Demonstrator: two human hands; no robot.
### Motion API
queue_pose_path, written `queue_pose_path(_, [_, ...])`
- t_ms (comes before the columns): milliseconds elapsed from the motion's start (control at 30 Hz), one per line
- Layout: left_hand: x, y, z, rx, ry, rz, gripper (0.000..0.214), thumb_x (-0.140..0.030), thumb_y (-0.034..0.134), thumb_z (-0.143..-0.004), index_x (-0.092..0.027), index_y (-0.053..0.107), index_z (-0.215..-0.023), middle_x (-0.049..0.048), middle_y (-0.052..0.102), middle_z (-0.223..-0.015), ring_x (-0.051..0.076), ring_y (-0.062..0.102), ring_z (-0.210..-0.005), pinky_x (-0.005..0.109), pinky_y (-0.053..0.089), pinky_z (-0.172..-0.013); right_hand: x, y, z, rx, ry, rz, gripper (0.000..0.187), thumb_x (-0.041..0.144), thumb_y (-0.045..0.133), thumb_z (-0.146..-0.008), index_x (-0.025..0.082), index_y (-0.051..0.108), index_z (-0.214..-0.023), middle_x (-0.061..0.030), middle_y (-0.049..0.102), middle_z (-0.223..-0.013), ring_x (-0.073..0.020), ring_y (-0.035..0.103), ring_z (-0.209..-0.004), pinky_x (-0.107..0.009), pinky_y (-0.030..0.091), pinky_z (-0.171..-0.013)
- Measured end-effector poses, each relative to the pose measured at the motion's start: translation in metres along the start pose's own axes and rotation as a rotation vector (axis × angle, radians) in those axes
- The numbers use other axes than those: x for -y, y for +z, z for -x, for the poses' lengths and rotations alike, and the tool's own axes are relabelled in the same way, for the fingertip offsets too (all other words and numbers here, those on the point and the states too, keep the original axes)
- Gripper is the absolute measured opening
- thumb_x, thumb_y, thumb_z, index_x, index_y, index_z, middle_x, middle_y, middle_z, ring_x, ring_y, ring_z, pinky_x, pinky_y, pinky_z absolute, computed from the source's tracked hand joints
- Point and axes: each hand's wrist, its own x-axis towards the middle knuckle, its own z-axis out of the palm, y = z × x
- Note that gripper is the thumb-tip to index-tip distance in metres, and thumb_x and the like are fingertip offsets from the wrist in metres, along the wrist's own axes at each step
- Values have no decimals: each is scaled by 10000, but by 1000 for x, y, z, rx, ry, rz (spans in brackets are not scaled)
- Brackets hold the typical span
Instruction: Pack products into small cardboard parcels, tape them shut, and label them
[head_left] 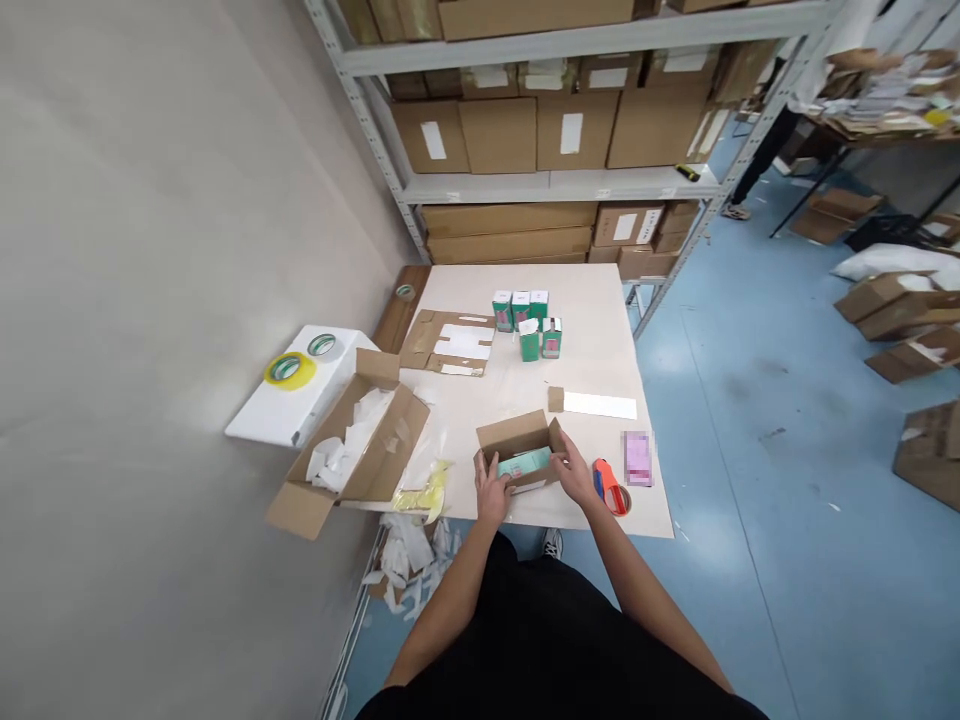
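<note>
A small open cardboard box (514, 432) stands near the front edge of the table, its back flap raised. Inside it lies a mint-green packet (525, 462). My left hand (491, 492) grips the box's left front corner, with fingertips by the packet. At the right end, my right hand (574, 472) has its fingers closed on the box's wall and flap. Just right of that hand lies an orange-red tape dispenser (611, 487). Farther back, several small green boxes (529, 342) stand together on the table.
On the left sits a larger open carton (379, 455) with white paper inside. Tape rolls (286, 370) lie on a white surface. A flattened cardboard piece (431, 345), a white strip (600, 404) and a pink pad (638, 458) lie on the table. Shelving (555, 186) with cartons stands behind.
</note>
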Motion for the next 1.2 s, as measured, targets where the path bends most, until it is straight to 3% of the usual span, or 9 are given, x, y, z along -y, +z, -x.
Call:
queue_pose_path(300, [32,-81,34,-171,-73,-44,52,-248,718,-885,-206,710,-855,68,407,-1662,398,34,-1618,657,296,-1242,39,73,-37,229,-225,18,627,377,572,-949,293,454,-1559,-130,420,-1626,-298,631,-1241,-447,604,-910])
queue_pose_path(533, [76,-121,69,-257,-236,-62,80,-264,749,-864,-201,724,-822,80,459,-1629,424,64,-1611,679,306,-1227,82,168,-61,448,-310,82,534,379,582,-945,280,565,-1470,-127,386,-1651,-293,638,-1240,-458,602,-942])
queue_pose_path(767, [133,-137,102,-235,-350,-5,96,-285,788,-839,-198,749,-828,100,503,-1596,438,168,-1593,669,349,-1212,124,277,-77,712,-426,254,662,294,589,-913,301,459,-1562,-89,479,-1593,-274,576,-1342,-450,562,-1023])
queue_pose_path(867, [150,-137,117,-227,-357,-2,94,-270,776,-840,-197,736,-798,94,485,-1610,442,161,-1593,686,342,-1207,130,324,-90,778,-460,340,537,292,584,-918,273,594,-1454,-90,399,-1651,-292,475,-1459,-468,519,-1088])
queue_pose_path(1000, [165,-139,131,-264,-357,-13,83,-242,737,-863,-204,724,-790,73,478,-1616,429,118,-1604,691,305,-1225,136,392,-107,918,-494,541,379,207,610,-879,228,754,-1228,-86,396,-1659,-312,384,-1531,-494,366,-1230])
queue_pose_path(1100, [173,-143,136,-294,-385,4,81,-253,728,-877,-206,724,-811,76,496,-1600,430,114,-1604,687,320,-1218,137,444,-111,1115,-493,684,423,142,607,-847,233,769,-1226,-81,498,-1599,-306,452,-1490,-479,358,-1234])
queue_pose_path(1200, [180,-147,139,-304,-393,28,72,-259,743,-869,-207,723,-824,70,508,-1590,424,128,-1603,683,318,-1222,127,491,-106,1295,-518,760,474,126,604,-813,203,767,-1252,-93,693,-1394,-284,644,-1289,-418,467,-1139])
